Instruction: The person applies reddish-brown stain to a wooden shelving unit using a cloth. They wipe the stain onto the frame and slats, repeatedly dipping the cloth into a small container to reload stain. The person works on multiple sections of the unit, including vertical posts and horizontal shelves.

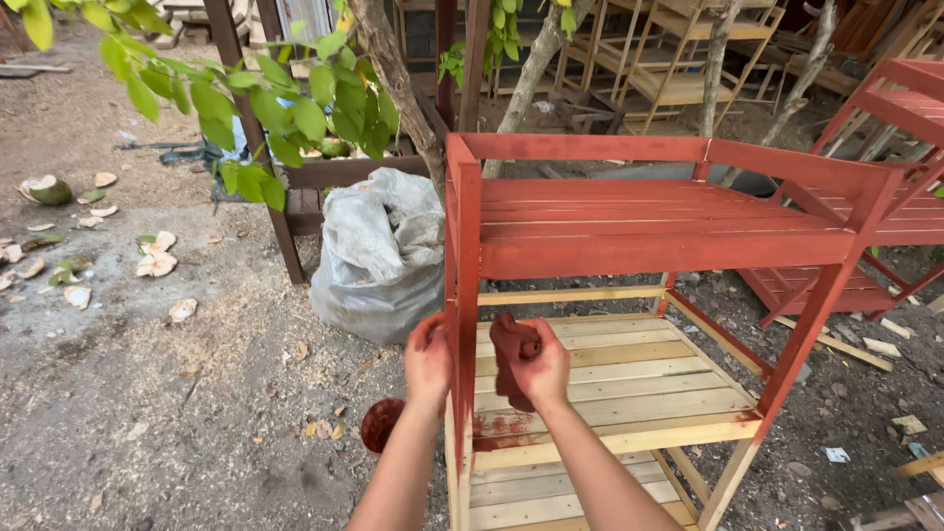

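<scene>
Red-brown stain covers the upper part of a slatted wooden shelf rack [669, 221]: top shelf, rails and most of the legs, while its lower shelves are bare pale wood. Right hand [543, 366] is closed, gripping a stain-soaked dark red rag [511, 356], held over the middle shelf near its front left corner; a red smear sits on the front slat just below. Left hand [429, 359], stained red, is against the outer side of the rack's front left post [462, 295]; cannot tell whether it grips the post or only rests on it. Small round container of red stain [381, 424] sits on the dirt ground just left of the post, beside the left forearm. Grey-white filled plastic sack [382, 254] stands behind it by a tree trunk [398, 79]. Coconut husk pieces [69, 246] are scattered well apart at left. More red-stained racks [895, 147] at right, unpainted wooden frames [678, 59] at back.
</scene>
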`<state>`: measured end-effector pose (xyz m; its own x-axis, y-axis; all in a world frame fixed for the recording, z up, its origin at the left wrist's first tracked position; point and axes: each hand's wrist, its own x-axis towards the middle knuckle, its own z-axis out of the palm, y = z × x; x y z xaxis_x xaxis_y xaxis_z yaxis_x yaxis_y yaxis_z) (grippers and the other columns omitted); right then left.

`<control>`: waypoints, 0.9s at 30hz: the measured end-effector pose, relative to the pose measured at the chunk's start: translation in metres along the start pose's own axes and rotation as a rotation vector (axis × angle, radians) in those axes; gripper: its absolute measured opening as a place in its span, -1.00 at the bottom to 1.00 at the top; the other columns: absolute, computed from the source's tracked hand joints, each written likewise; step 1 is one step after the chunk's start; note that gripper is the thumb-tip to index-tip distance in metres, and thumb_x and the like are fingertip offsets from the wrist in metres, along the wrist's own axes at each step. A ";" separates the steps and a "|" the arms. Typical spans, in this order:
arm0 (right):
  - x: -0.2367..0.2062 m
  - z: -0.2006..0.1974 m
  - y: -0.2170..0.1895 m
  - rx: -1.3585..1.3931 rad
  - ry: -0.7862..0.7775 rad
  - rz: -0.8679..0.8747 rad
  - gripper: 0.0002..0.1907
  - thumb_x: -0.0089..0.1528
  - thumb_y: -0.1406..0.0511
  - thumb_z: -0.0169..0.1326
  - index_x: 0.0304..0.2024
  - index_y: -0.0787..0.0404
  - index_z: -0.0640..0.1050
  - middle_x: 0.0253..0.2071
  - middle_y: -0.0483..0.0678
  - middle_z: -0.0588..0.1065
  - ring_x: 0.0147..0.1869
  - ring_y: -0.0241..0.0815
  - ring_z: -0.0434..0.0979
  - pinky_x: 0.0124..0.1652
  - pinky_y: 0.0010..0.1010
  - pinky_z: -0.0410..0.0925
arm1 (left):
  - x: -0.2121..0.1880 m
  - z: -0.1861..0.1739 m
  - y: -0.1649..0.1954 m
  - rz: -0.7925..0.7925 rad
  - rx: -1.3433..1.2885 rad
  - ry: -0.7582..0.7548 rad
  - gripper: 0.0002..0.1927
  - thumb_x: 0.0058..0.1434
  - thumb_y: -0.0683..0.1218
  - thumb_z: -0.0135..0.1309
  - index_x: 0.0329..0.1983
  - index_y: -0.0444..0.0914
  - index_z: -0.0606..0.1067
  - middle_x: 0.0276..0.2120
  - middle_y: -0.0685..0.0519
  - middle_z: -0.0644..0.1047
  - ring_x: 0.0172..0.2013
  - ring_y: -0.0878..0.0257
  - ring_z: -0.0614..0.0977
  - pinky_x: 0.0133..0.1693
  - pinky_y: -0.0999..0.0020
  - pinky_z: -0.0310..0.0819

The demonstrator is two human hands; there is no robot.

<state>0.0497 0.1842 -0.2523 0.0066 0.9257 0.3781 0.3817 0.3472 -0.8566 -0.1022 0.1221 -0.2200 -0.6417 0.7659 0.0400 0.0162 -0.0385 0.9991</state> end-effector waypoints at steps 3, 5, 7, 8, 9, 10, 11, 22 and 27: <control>0.014 0.018 0.000 0.255 0.025 -0.179 -0.62 0.07 0.48 0.29 -0.07 0.21 0.52 -0.17 -0.08 0.62 -0.10 -0.42 0.57 -0.13 -0.57 0.44 | 0.005 0.000 -0.020 -0.075 -0.055 0.006 -0.65 0.34 -0.09 -0.10 0.12 -0.27 0.53 0.01 -0.03 0.61 0.01 0.20 0.61 0.06 0.34 0.41; 0.021 0.030 0.005 0.228 0.035 -0.150 -0.57 0.03 0.49 0.31 -0.07 0.20 0.51 -0.20 -0.10 0.63 -0.10 -0.41 0.59 -0.12 -0.56 0.44 | 0.008 0.001 -0.032 -0.106 -0.090 0.013 -0.64 0.35 -0.09 -0.11 0.13 -0.28 0.52 0.03 -0.01 0.60 0.03 0.22 0.59 0.09 0.36 0.38; 0.021 0.039 0.008 0.239 0.048 -0.092 -0.55 0.02 0.51 0.30 -0.04 0.22 0.52 -0.21 -0.08 0.62 -0.12 -0.37 0.56 -0.12 -0.54 0.42 | 0.012 0.003 -0.043 -0.163 -0.085 0.018 -0.64 0.36 -0.10 -0.11 0.14 -0.29 0.52 0.01 -0.01 0.61 0.01 0.22 0.59 0.09 0.35 0.39; 0.018 0.042 0.011 0.264 0.059 -0.050 -0.54 0.03 0.53 0.29 -0.02 0.23 0.53 -0.20 -0.06 0.62 -0.13 -0.34 0.53 -0.14 -0.53 0.41 | 0.015 0.004 -0.047 -0.175 -0.110 0.021 -0.64 0.37 -0.10 -0.12 0.15 -0.29 0.52 0.01 -0.02 0.61 0.00 0.22 0.58 0.08 0.35 0.38; 0.015 0.046 0.014 0.288 0.068 -0.008 -0.53 0.04 0.55 0.27 0.00 0.25 0.54 -0.19 -0.03 0.61 -0.14 -0.32 0.50 -0.15 -0.51 0.39 | 0.017 0.005 -0.052 -0.188 -0.135 0.025 -0.64 0.38 -0.10 -0.12 0.16 -0.28 0.51 0.00 -0.02 0.60 -0.02 0.21 0.56 0.08 0.35 0.38; 0.010 0.047 0.017 0.387 0.055 -0.060 -0.55 0.06 0.54 0.25 0.01 0.28 0.51 -0.13 -0.01 0.60 -0.07 -0.29 0.52 -0.07 -0.49 0.39 | 0.018 0.007 -0.056 -0.205 -0.158 0.029 -0.64 0.39 -0.10 -0.13 0.17 -0.28 0.50 0.00 -0.03 0.60 -0.04 0.21 0.55 0.07 0.35 0.38; 0.006 0.050 0.022 0.486 0.043 -0.117 -0.56 0.09 0.53 0.23 0.02 0.30 0.48 -0.06 0.01 0.60 0.01 -0.27 0.54 0.01 -0.47 0.39 | 0.021 0.007 -0.060 -0.196 -0.142 0.029 -0.64 0.39 -0.10 -0.12 0.16 -0.28 0.51 0.00 -0.02 0.60 -0.02 0.23 0.55 0.08 0.37 0.37; 0.015 0.072 -0.030 1.175 -0.012 -0.189 -0.66 0.30 0.50 0.03 0.14 0.35 0.43 0.14 0.10 0.48 0.23 -0.09 0.51 0.26 -0.22 0.42 | 0.037 -0.015 -0.073 -0.122 -0.165 -0.032 -0.65 0.37 -0.10 -0.10 0.11 -0.31 0.54 0.00 0.00 0.62 0.02 0.26 0.60 0.09 0.40 0.40; 0.028 0.071 -0.093 0.172 0.165 0.083 -0.41 0.10 0.47 0.44 0.16 0.25 0.53 0.00 0.09 0.66 -0.22 0.41 0.28 -0.22 0.11 0.23 | 0.045 -0.030 -0.048 -0.133 -0.205 -0.117 -0.64 0.38 -0.06 -0.12 0.14 -0.27 0.53 0.02 -0.02 0.62 0.03 0.24 0.59 0.09 0.37 0.40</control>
<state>-0.0510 0.1883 -0.1867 0.1877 0.9201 0.3438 0.2112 0.3040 -0.9290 -0.1548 0.1398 -0.2661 -0.5343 0.8417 -0.0779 -0.2256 -0.0532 0.9728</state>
